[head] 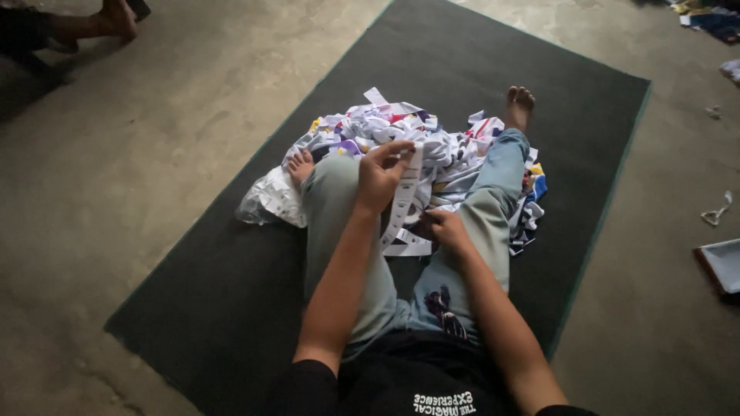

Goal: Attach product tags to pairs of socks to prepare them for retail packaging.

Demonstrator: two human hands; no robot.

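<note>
head view, looking down on a seated person's lap and legs in pale jeans [347,231], stretched over a dark green mat [231,293] on a bare concrete floor [139,169]. left hand [383,176] raised, fingers pinched on the upper end of a long white printed paper strip [405,196]. right hand [445,229] lower down between the knees, closed on the lower loop of the same strip. strip hanging nearly upright between the two hands, curling at the bottom against the right thigh. just beyond the hands, between the shins and bare feet, a heap of crumpled white strips and wrappers with purple, red, yellow and blue patches [416,135], spilling onto the mat on both sides. clear plastic bag [270,202] touching the heap's left edge, beside the left foot. far right on the floor, a flat tray-like object [721,266] and paper scraps [717,209], well apart from the mat. top left, another person's bare foot [116,17].
</note>
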